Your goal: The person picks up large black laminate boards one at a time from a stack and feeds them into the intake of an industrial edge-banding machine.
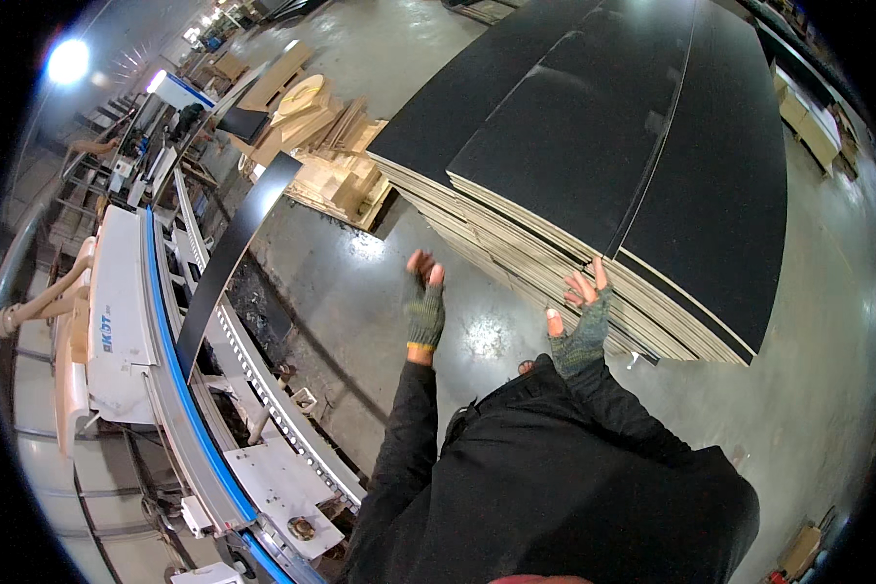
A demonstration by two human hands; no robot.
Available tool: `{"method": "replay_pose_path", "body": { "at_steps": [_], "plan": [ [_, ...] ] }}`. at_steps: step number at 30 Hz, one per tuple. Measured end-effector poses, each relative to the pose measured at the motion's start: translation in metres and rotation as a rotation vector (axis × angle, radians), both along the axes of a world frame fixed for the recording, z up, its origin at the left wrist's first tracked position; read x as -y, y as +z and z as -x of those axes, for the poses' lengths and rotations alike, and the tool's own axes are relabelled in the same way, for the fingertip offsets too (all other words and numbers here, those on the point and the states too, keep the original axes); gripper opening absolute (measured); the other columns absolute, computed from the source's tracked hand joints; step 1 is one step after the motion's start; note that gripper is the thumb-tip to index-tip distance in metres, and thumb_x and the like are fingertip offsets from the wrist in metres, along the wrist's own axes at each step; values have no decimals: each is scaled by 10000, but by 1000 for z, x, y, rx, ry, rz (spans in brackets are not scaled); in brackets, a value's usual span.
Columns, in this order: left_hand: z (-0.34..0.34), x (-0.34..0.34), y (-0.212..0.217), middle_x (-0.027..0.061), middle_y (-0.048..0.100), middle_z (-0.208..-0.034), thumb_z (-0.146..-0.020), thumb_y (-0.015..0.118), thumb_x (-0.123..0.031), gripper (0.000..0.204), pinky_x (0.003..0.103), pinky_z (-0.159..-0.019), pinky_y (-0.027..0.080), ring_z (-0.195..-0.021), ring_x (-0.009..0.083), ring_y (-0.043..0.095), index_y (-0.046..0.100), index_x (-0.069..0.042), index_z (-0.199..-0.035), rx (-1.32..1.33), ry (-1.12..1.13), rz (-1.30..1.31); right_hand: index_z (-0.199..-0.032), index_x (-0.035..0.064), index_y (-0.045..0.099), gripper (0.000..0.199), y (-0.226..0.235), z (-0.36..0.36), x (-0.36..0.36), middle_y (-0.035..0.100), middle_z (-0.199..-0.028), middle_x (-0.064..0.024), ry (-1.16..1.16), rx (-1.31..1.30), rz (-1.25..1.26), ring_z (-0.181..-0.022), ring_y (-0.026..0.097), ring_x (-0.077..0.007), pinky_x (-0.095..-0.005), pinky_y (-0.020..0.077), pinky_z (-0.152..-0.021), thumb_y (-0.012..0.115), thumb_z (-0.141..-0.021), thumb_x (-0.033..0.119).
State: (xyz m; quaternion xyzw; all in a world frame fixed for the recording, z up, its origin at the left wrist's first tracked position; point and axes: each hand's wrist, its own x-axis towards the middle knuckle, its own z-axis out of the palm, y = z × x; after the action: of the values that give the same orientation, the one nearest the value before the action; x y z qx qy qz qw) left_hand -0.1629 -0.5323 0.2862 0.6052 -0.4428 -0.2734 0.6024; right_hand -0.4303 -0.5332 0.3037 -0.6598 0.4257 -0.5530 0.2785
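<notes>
A tall stack of large black-faced boards (565, 127) with pale edges stands ahead and to the right. My right hand (584, 321), in a grey-green fingerless glove, is at its near edge. Its fingers are spread, and one fingertip touches the stack beside the end of a long dark seam or narrow strip (645, 185) on top. My left hand (424, 302), gloved the same way, hangs in the air between the stack and a machine, fingers loosely bent and nothing seen in it. A narrow black panel (232, 258) lies across the machine on the left.
The long white machine (117, 311) with a blue rail (165, 331) and a roller track (273, 399) runs along my left. Ahead, wood offcuts (336, 175) are piled on a pallet by the stack. Grey floor (482, 331) lies between machine and stack.
</notes>
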Motion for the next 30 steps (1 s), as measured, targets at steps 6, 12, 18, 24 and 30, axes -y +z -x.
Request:
{"method": "replay_pose_path", "body": {
  "at_steps": [6,12,18,24,30],
  "plan": [
    [7,113,55,213,494,-1411,-936,681,-361,675,416,-1082,397,-1282,309,504,415,-9,-1447,490,10,145,-1429,-29,362,660,9,-5,6,214,-1566,-238,-42,74,-21,-1272,510,-338,-461,479,-1013,621,-866,198],
    [6,163,49,179,495,-1429,-891,745,-338,728,390,-1114,382,-1340,294,465,412,-20,-1455,246,-59,94,-1408,-9,394,629,13,-14,6,233,-1552,-230,-73,136,-53,-1178,586,-325,-450,511,-969,612,-855,199],
    [-10,188,42,135,581,-1280,-865,774,-324,662,326,-933,468,-1022,175,551,505,-12,-1384,187,-79,-61,-1317,-9,471,585,16,-12,11,257,-1528,-227,-32,157,-95,-1108,605,-269,-411,524,-929,674,-806,192],
    [-51,219,52,86,616,-1043,-870,767,-261,557,313,-859,471,-902,163,565,570,-12,-1327,7,-122,-194,-1283,19,486,518,20,-23,29,314,-1480,-219,93,129,-120,-1089,623,-273,-403,532,-918,694,-837,181],
    [-70,207,47,48,605,-1026,-821,785,-180,548,307,-853,465,-898,155,554,592,4,-1299,-149,-114,-154,-1413,39,381,648,34,-27,28,505,-1270,-137,158,402,-253,-1039,649,-250,-385,542,-887,656,-834,131]
  ]
}}
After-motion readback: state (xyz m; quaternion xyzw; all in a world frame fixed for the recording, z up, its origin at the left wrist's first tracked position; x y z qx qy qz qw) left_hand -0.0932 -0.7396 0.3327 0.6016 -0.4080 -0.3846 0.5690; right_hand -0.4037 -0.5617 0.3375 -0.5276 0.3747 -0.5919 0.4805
